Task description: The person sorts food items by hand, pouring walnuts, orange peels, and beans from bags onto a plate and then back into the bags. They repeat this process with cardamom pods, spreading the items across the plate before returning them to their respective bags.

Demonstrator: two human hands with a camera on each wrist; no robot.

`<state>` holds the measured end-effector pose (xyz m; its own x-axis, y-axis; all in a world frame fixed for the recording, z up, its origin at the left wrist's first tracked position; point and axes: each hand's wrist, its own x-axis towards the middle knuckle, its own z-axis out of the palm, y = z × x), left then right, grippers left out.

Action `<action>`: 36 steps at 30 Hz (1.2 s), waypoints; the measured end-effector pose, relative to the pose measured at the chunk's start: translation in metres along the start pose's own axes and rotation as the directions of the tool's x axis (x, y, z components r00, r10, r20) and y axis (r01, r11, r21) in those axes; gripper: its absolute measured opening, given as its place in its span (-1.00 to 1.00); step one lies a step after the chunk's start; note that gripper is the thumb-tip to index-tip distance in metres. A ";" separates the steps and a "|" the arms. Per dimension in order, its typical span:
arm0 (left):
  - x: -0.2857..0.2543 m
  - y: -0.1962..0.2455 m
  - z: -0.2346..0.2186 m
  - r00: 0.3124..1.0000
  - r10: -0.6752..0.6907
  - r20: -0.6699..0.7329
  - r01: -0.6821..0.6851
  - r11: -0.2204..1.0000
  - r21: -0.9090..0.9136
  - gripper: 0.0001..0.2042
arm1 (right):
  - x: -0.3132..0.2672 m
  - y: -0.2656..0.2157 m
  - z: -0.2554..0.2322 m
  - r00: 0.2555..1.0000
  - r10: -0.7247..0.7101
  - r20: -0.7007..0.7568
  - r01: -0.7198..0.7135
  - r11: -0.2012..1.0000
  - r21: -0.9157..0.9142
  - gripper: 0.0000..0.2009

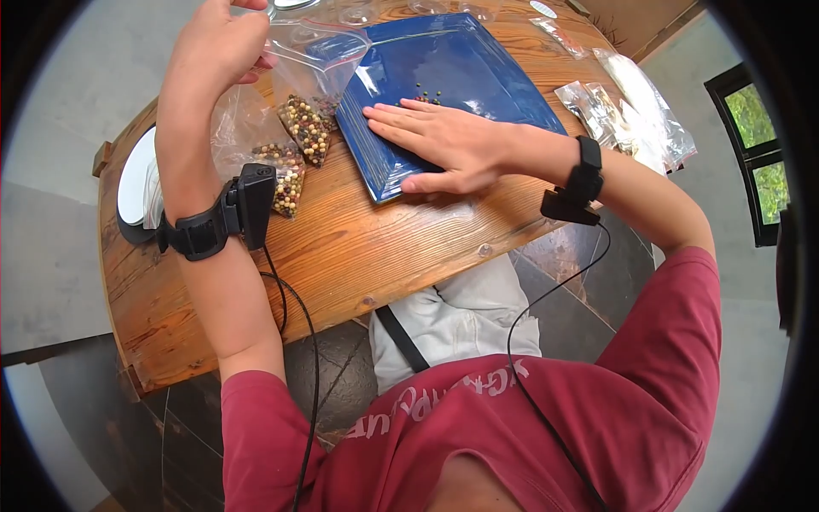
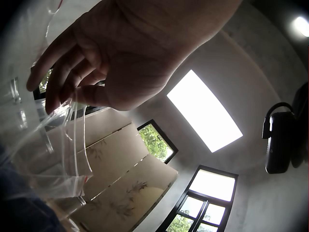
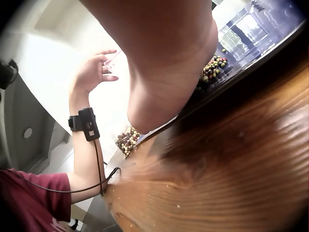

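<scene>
My left hand is raised over the table's far left and pinches the edge of a clear zip bag between thumb and fingers. Small round multicoloured beads fill the lower end of that bag, beside the plate's left edge. A second clear bag with similar beads lies on the wood just nearer to me. Palm down, my right hand rests on the near left part of a square blue plate, its fingers stretched out. A few loose beads lie on the plate just past the fingers.
A white round dish stands at the table's left edge. Several clear cups line the far side. Plastic packets lie right of the plate. Thin black cables run from both wrist cameras. Bare wood shows along the near edge.
</scene>
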<state>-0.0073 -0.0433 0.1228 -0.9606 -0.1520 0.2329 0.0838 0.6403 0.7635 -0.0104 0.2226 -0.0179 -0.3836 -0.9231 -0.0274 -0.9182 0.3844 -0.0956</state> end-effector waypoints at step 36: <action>-0.003 0.003 0.007 1.000 0.014 -0.004 -0.014 0.999 0.041 -0.71 | 0.012 0.054 0.015 0.920 0.123 -0.371 -0.031 0.970 0.243 -0.45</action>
<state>-0.0065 -0.0353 0.1201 -0.9582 -0.1463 0.2459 0.0860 0.6724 0.7352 -0.0635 0.2326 -0.0379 -0.5026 -0.7980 0.3326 -0.8542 0.3988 -0.3337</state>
